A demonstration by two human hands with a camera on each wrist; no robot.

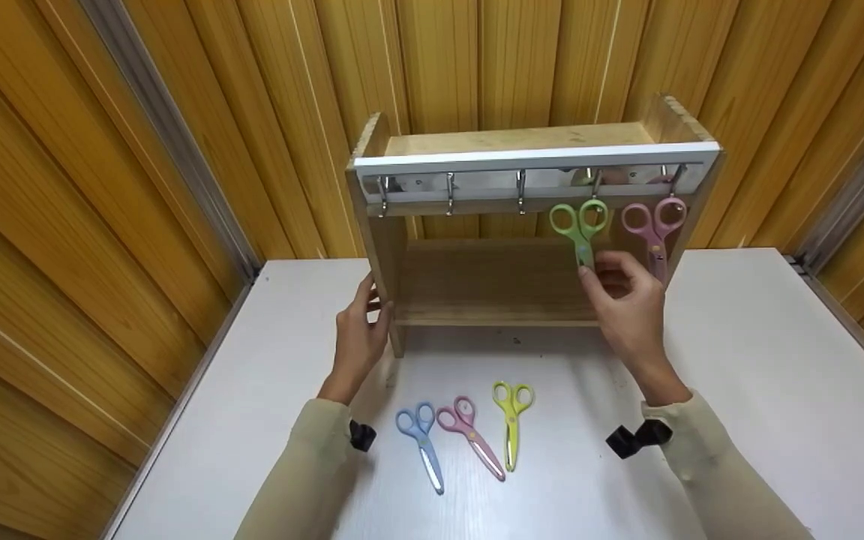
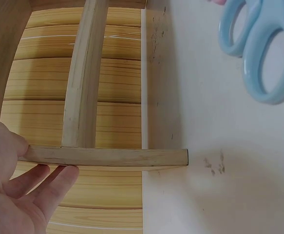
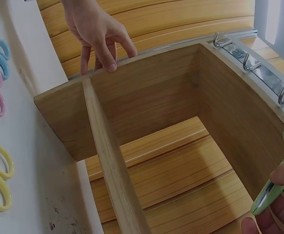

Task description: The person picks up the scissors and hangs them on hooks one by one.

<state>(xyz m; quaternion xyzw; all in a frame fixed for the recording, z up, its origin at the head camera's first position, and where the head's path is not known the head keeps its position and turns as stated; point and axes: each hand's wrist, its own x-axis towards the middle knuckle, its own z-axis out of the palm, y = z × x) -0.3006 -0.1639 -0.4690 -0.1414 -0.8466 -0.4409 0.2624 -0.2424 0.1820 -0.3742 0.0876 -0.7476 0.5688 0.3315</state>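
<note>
My left hand [image 1: 361,337] grips the left side panel of a wooden shelf [image 1: 499,285], thumb on one face and fingers on the other. My right hand [image 1: 631,307] pinches green scissors [image 1: 582,238] by the blade end, handles up. One loop of them overlaps the tip of a metal hook [image 1: 595,184] on the rack. Pink scissors [image 1: 655,232] hang from the rightmost hook, their blades partly behind my right hand. In the right wrist view the green scissors [image 3: 268,192] tilt between thumb and fingers.
On the white table [image 1: 289,450] in front of the shelf lie blue scissors [image 1: 422,446], pink scissors [image 1: 469,435] and yellow scissors [image 1: 511,424]. Three bare hooks, such as the middle hook [image 1: 520,191], line the rack's left and middle. Wood-panelled walls [image 1: 439,60] stand behind and beside.
</note>
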